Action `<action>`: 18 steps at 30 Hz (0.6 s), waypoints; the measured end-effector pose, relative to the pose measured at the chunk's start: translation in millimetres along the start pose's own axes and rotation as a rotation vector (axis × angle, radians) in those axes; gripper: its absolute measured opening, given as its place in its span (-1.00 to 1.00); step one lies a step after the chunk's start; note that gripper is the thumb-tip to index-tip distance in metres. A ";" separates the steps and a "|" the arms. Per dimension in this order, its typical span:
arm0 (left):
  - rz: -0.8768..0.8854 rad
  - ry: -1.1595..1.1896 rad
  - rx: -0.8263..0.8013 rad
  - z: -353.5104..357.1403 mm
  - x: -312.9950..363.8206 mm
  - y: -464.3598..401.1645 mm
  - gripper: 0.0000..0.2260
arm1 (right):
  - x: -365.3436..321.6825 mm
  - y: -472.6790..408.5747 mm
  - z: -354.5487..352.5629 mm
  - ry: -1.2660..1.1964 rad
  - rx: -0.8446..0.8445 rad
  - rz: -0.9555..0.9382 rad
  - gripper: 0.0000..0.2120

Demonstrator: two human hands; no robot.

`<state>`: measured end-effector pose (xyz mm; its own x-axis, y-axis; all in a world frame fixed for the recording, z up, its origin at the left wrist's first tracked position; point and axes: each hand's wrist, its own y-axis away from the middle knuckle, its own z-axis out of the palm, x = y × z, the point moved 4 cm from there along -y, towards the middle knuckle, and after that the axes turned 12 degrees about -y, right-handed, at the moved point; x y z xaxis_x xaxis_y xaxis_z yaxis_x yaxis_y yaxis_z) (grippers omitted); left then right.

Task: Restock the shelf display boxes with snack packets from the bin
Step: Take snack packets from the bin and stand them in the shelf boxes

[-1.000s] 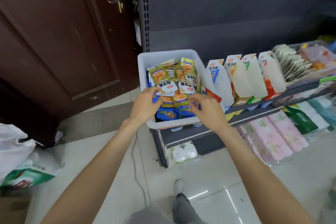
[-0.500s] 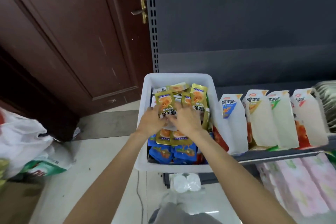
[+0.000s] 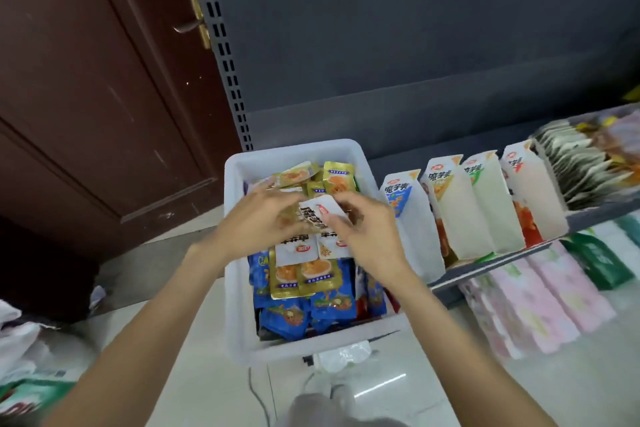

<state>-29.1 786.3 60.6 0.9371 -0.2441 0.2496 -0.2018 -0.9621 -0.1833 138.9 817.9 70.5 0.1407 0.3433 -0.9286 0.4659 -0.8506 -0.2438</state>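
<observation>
Both hands met over the middle of the white bin [image 3: 239,288], which sat at the left end of the shelf [image 3: 491,263]. The left hand [image 3: 256,218] and the right hand [image 3: 367,229] together held a small bunch of gold-and-white packets [image 3: 320,213], fingers curled round it from either side, just above the heap. The held bunch was blurred, so how many packets it had could not be told. Beneath the hands lay more gold packets [image 3: 304,274], and nearer the person blue ones [image 3: 332,305]. To the right of the bin, touching its wall, stood four white display boxes [image 3: 485,211] in a row on the shelf, well clear of both hands. A brown door [image 3: 86,80] stood to the left.
</observation>
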 end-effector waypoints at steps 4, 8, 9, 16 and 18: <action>-0.015 0.225 0.096 -2.7 55.2 -31.0 -0.67 | -15.0 17.7 -76.0 -0.053 0.098 -0.013 -0.88; -0.051 0.328 0.128 9.8 116.7 -67.1 -0.77 | -7.0 28.7 -140.6 -0.067 0.124 0.046 -0.91; -0.073 0.331 0.161 12.4 129.1 -75.5 -0.75 | -4.0 30.2 -158.7 -0.056 0.160 0.031 -0.94; -0.402 0.312 0.235 62.8 158.5 -123.9 -0.68 | 51.9 17.0 -290.3 0.108 0.392 0.005 -0.86; -0.477 0.227 0.178 84.3 166.0 -132.2 -0.70 | 67.0 4.3 -308.0 0.198 0.322 -0.006 -0.89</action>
<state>177.2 883.2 46.1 0.8239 0.1747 0.5391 0.2997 -0.9417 -0.1529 419.4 959.9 93.4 0.3193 0.3921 -0.8627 0.1732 -0.9192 -0.3537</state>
